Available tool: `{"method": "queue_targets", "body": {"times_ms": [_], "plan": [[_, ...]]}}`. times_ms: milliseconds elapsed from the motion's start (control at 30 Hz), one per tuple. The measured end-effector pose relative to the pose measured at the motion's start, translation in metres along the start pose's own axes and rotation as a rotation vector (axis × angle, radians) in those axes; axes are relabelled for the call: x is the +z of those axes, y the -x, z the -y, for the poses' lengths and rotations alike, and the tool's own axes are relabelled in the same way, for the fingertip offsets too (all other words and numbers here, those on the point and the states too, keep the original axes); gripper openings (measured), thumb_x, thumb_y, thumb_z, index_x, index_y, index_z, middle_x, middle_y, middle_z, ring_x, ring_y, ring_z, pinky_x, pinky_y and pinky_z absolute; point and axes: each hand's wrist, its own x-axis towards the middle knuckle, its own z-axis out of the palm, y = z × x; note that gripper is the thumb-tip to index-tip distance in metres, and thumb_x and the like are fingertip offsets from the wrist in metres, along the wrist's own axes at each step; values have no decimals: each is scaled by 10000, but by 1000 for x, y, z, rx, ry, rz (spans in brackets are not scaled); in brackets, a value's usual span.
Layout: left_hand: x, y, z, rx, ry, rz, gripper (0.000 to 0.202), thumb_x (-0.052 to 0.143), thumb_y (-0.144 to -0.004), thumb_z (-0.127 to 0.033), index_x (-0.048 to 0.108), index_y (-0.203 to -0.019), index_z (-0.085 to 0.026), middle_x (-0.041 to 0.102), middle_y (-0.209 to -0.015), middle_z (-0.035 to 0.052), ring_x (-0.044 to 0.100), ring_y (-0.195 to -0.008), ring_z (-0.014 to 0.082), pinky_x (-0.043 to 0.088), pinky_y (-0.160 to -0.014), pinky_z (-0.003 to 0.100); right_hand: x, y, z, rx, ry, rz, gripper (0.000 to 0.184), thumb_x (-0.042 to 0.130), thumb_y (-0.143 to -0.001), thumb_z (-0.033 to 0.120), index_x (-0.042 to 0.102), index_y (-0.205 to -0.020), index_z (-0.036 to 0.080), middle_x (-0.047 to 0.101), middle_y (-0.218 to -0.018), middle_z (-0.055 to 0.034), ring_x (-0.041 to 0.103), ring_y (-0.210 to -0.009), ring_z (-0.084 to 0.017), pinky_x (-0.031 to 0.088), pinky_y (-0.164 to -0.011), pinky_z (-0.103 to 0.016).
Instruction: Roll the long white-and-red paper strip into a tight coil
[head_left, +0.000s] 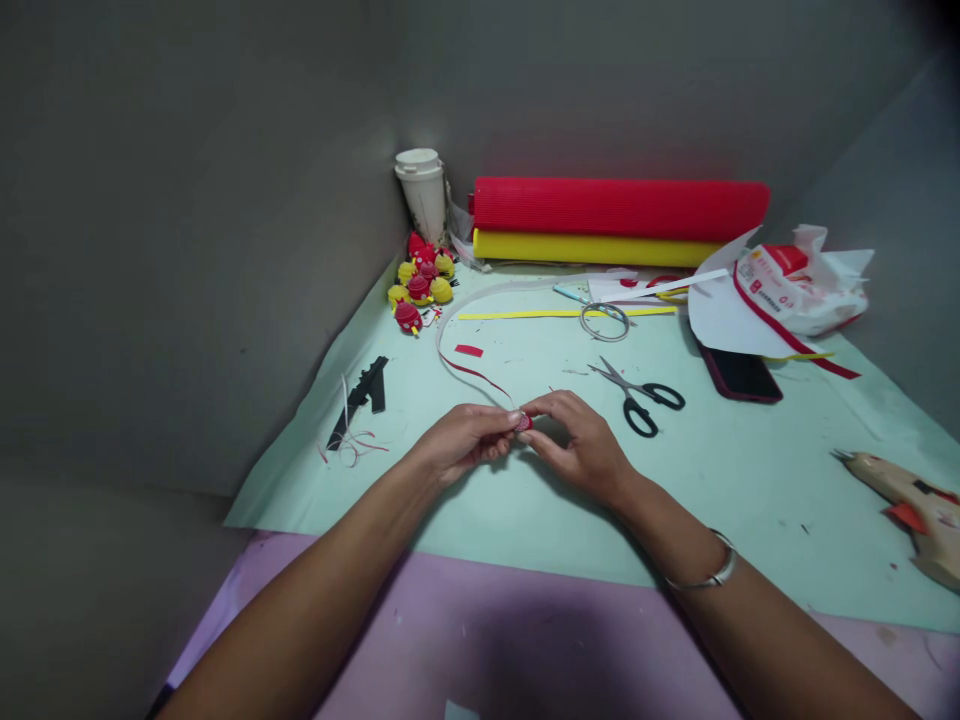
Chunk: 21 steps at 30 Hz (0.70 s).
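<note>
Between my two hands, over the middle of the table, is a small red coil of rolled paper strip [525, 424]. My left hand [471, 440] pinches it from the left with thumb and fingers. From the other side, my right hand [583, 445] has its thumb and forefinger closed around the coil's right edge. A long narrow paper strip [480, 374], red along one face and pale on the other, runs from the coil and curves away toward the back. A short red paper piece [469, 350] lies just beyond my hands. Black-handled scissors [636, 392] rest open to the right.
Small red and yellow paper figures [418, 288] cluster at back left by a lidded white cup [422, 195]. Red [622, 207] and yellow rolls [600, 247] lie behind. Right are a phone [742, 374], wipes pack [802, 285] and glue gun [915, 510]; left, black strips [358, 400].
</note>
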Motion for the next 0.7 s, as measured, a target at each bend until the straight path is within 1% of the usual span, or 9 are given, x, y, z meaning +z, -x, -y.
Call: {"method": "queue_targets", "body": {"times_ms": [100, 167, 300, 500, 700], "plan": [[0, -2, 1, 11, 48, -15, 255, 810, -684, -306, 739, -802, -91, 609, -660, 24, 485, -553, 50, 372, -537, 180, 3, 0, 0, 2, 38, -72, 196, 651, -854, 307, 602, -1026, 229, 675, -932, -71, 604, -888, -230, 496, -801, -395], [0, -1, 2, 8, 56, -14, 246, 810, -687, -303, 735, -783, -90, 602, -642, 19, 487, -550, 49, 376, -535, 174, 3, 0, 0, 0, 52, -87, 174, 651, -857, 310, 606, -1003, 228, 672, -915, -71, 601, -880, -231, 495, -795, -395], [1, 0, 1, -3, 42, -20, 236, 809, -690, -301, 728, -752, -89, 612, -653, 26, 497, -555, 50, 396, -546, 176, 3, 0, -1, -2, 48, -56, 132, 634, -871, 304, 616, -987, 244, 674, -892, -55, 597, -867, -225, 490, -801, -395], [-1, 0, 1, -28, 62, -17, 229, 825, -674, -263, 732, -783, -84, 637, -685, 35, 519, -559, 42, 414, -559, 165, 0, -1, -1, -6, 25, -22, 116, 625, -876, 298, 617, -976, 241, 674, -886, -50, 594, -859, -218, 487, -815, -390], [-2, 0, 1, -50, 80, 2, 219, 800, -717, -268, 730, -799, -77, 647, -706, 43, 535, -571, 39, 431, -586, 159, -2, -2, 1, 9, -16, 1, 92, 624, -876, 270, 619, -962, 238, 670, -890, -45, 593, -862, -209, 485, -800, -369]]}}
